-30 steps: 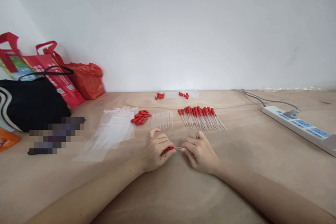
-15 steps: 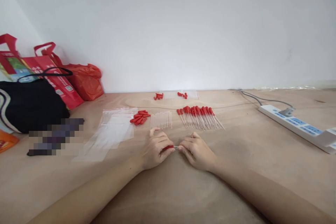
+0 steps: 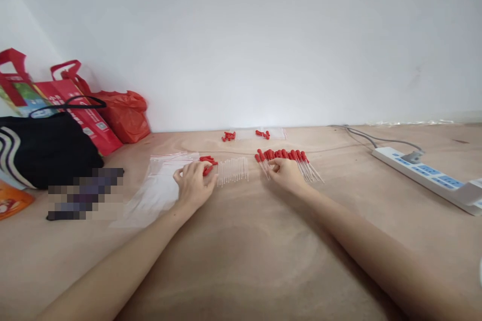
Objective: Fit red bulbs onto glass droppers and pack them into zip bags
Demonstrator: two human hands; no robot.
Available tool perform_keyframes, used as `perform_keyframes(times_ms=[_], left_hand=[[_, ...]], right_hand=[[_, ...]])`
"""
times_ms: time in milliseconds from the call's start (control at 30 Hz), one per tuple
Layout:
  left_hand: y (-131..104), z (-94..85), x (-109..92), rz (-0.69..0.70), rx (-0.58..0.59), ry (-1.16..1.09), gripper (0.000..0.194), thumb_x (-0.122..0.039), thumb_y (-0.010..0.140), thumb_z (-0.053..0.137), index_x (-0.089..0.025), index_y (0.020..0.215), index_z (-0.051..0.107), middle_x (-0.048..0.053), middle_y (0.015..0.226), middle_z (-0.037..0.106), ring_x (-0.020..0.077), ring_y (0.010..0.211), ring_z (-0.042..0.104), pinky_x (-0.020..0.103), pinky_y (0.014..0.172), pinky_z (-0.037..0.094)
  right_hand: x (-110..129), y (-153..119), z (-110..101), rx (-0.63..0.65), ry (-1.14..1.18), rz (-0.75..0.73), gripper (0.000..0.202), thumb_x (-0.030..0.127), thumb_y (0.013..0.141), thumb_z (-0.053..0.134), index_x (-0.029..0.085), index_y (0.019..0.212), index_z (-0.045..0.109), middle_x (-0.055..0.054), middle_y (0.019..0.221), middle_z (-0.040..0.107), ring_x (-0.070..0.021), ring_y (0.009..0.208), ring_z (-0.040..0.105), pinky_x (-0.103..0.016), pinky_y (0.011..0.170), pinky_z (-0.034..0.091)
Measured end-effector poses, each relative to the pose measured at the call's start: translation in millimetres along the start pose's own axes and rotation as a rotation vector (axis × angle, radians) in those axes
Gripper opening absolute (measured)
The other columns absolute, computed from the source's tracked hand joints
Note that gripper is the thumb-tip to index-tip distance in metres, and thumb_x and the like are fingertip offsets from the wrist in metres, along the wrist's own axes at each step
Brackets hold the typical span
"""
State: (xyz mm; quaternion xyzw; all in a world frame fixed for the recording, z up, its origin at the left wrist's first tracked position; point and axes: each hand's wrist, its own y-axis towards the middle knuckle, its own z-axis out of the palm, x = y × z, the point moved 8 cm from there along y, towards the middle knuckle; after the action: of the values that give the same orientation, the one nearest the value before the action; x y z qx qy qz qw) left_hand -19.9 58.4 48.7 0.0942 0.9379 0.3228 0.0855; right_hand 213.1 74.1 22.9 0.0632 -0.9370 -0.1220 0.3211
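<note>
My left hand is over the small pile of red rubber bulbs, its fingers curved round a red bulb near the fingertips; part of the pile is hidden under it. My right hand pinches a clear tube with a red bulb on its end, at the left end of the row of red-topped droppers. Between the hands, thin clear tubes lie side by side on the wooden table.
Clear zip bags lie left of my left hand. Behind are a bag with more red bulbs and loose bulbs. A white power strip is at right; a black bag and red bags stand at left.
My hands have moved apart and away from me, the left to the red bulbs and the right to the dropper row. The dropper held between them is now at the row.
</note>
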Motion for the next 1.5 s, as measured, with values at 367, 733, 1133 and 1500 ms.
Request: perform_keyframes(times_ms=[367, 733, 1133, 1500], left_hand=[[6.5, 14.9, 25.6, -0.049, 0.114, 0.143, 0.017, -0.034, 0.074, 0.053, -0.021, 0.084, 0.059, 0.008, 0.096, 0.057, 0.0269, 0.093, 0.046, 0.043, 0.078, 0.025], [11.0, 15.0, 18.9, 0.07, 0.045, 0.221, 0.015, -0.03, 0.075, 0.054, -0.022, 0.084, 0.062, 0.007, 0.095, 0.057, 0.0261, 0.093, 0.045, 0.045, 0.083, 0.022], [14.7, 20.6, 17.9, 0.038, 0.039, 0.199, 0.013, -0.027, 0.073, 0.054, -0.018, 0.073, 0.064, 0.01, 0.097, 0.055, 0.0273, 0.095, 0.044, 0.044, 0.082, 0.025], [-0.5, -7.7, -9.8, 0.12, -0.154, -0.091, 0.011, -0.022, 0.076, 0.054, -0.021, 0.069, 0.063, 0.004, 0.084, 0.06, 0.022, 0.087, 0.049, 0.04, 0.082, 0.028]], right_hand=[[-9.4, 21.9, 14.6, -0.006, -0.379, 0.297, 0.039, 0.046, 0.082, 0.036, 0.017, 0.088, 0.061, -0.012, 0.087, 0.064, -0.0252, 0.085, 0.06, -0.034, 0.068, 0.041], [37.9, 22.2, 37.6, 0.027, -0.382, 0.132, 0.026, 0.027, 0.077, 0.04, 0.016, 0.088, 0.061, -0.011, 0.088, 0.065, -0.0223, 0.081, 0.061, -0.03, 0.064, 0.043], [37.9, 36.9, 53.7, 0.145, -0.319, 0.244, 0.027, 0.027, 0.076, 0.045, 0.015, 0.091, 0.063, -0.014, 0.096, 0.063, -0.0218, 0.083, 0.061, -0.03, 0.066, 0.043], [27.4, -10.4, 14.6, -0.213, -0.277, -0.132, 0.027, 0.03, 0.085, 0.033, 0.014, 0.08, 0.054, -0.008, 0.08, 0.061, -0.0164, 0.071, 0.056, -0.028, 0.066, 0.034]])
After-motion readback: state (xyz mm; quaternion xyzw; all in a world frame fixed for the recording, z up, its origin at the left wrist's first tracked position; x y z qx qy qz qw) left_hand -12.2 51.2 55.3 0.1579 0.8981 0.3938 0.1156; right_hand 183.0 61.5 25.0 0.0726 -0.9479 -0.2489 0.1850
